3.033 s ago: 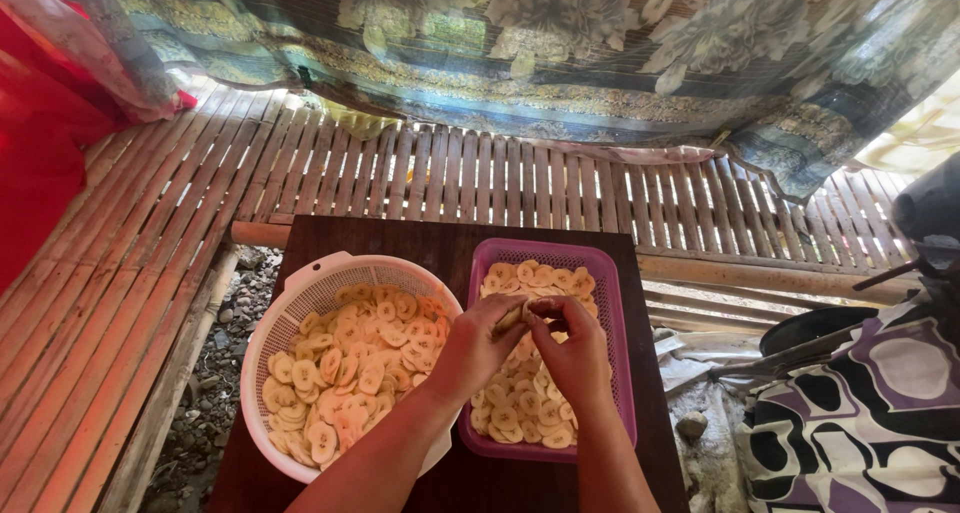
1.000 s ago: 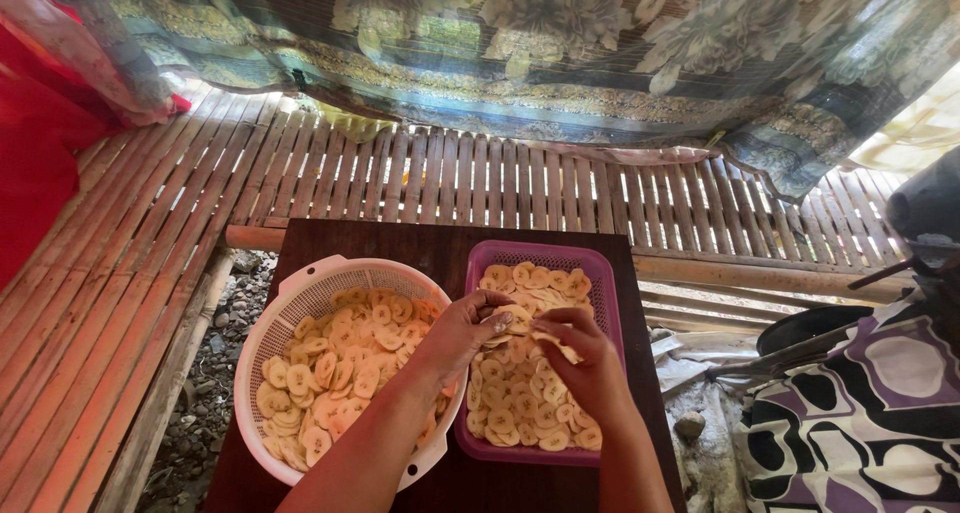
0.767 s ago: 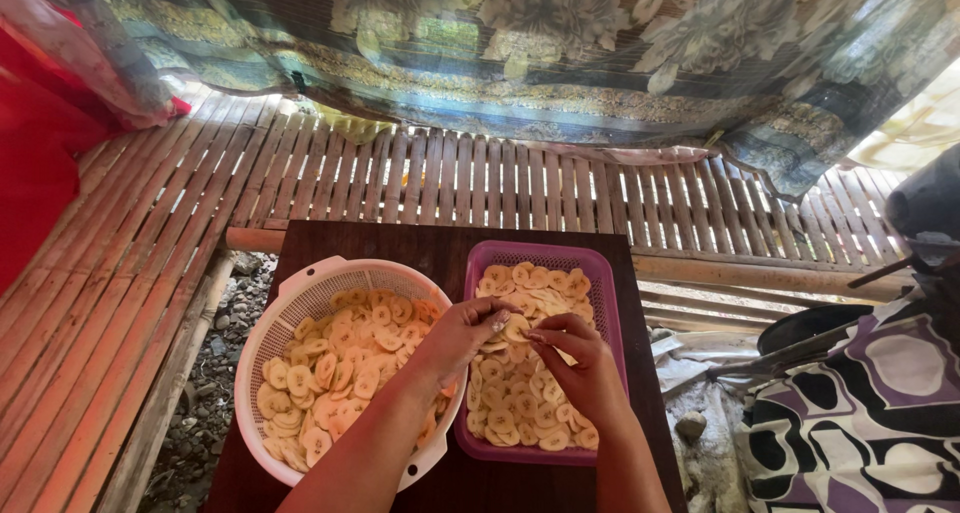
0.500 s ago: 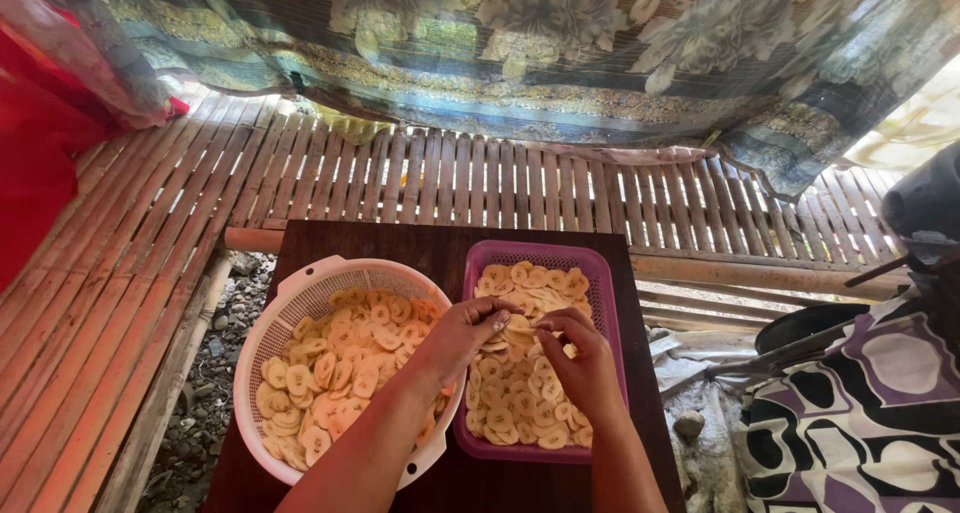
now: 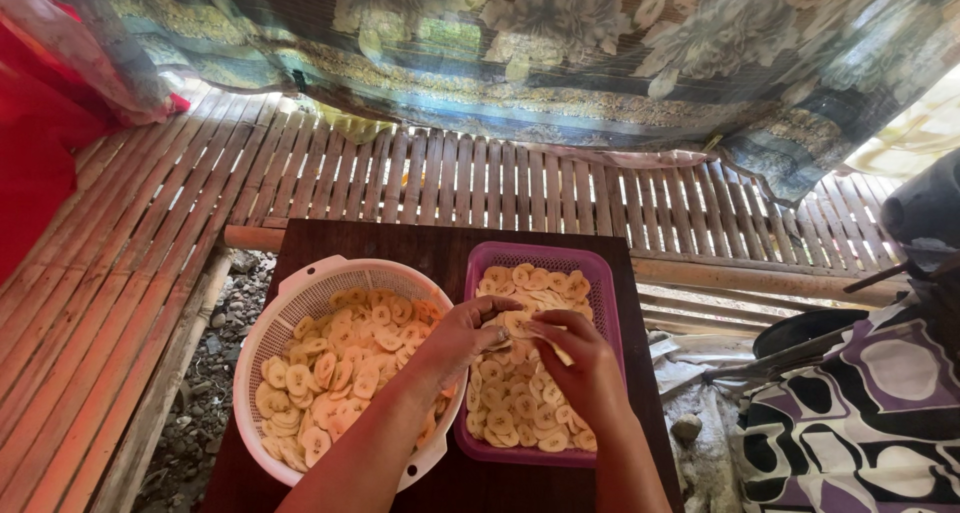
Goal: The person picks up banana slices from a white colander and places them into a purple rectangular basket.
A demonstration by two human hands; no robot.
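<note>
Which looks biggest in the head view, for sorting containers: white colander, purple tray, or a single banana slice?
1. white colander
2. purple tray, looks close to the colander, so that order is unsure
3. banana slice

The scene is viewed from a single head-worn camera, aimed steeply downward and forward. The fingers (image 5: 520, 325) are seen close, just below frame centre. A bamboo slat floor (image 5: 480, 183) is shown beyond them, farther off.
</note>
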